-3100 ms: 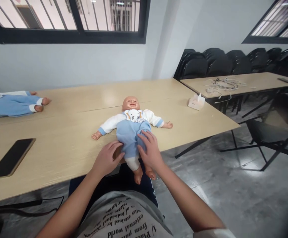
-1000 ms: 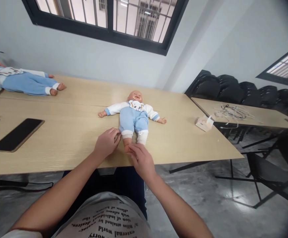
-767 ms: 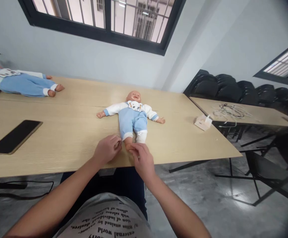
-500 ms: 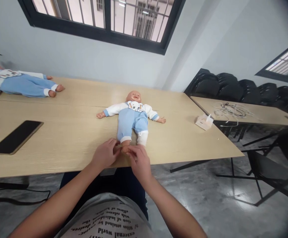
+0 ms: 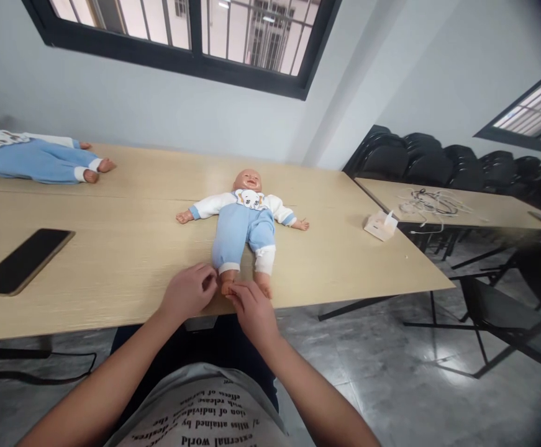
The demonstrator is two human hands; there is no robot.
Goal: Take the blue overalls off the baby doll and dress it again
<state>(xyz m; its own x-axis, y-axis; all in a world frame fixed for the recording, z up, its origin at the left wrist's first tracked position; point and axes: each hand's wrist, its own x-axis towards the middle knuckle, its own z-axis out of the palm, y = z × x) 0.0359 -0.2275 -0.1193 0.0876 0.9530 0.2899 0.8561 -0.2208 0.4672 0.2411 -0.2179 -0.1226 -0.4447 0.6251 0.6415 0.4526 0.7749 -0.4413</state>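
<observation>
A baby doll (image 5: 245, 220) in a blue and white romper lies on its back on the wooden table (image 5: 125, 248), arms spread, feet toward me near the front edge. My left hand (image 5: 187, 292) and my right hand (image 5: 251, 307) meet at the doll's foot on my left side (image 5: 226, 288). Both hands have their fingers curled in a pinch around that foot. The doll's other foot (image 5: 265, 289) lies free just right of my right hand.
A second doll in blue (image 5: 32, 158) lies at the table's far left. A dark phone (image 5: 18, 261) rests on the left of the table. A tissue box (image 5: 381, 225) sits at the right end. Cables (image 5: 431, 202) lie on another table, with black chairs (image 5: 438, 158) behind.
Both hands slid down from the doll's waist and trouser legs to its feet. Over the last second they closed together on the foot on my left, and the doll's legs stretched out toward me.
</observation>
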